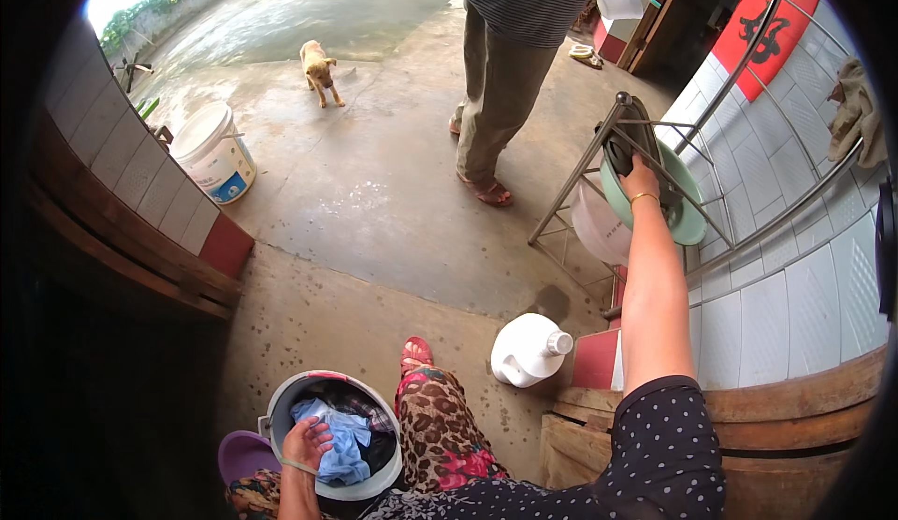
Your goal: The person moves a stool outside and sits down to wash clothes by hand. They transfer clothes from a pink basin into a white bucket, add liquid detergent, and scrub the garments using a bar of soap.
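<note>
My right hand (640, 182) reaches out to a metal wash stand (568, 190) and has its fingers on a dark object (619, 152) at a pale green basin (691, 201); whether it grips the object cannot be made out. Below that basin hangs a pinkish white basin (596, 225). My left hand (307, 443), palm up with bent fingers, is over a grey-white bucket (393, 460) of clothes, beside a light blue cloth (344, 443). A purple basin (242, 453) is partly behind the bucket. On the floor to the right stands a white plastic jug (526, 352) with a cap.
Another person (505, 78) stands ahead, beside the wash stand. A tan puppy (319, 74) is on the concrete farther off. At the left, a lidded white pail (214, 152) stands by a tiled wall end. A wooden door frame (786, 418) and tiled wall border the right side.
</note>
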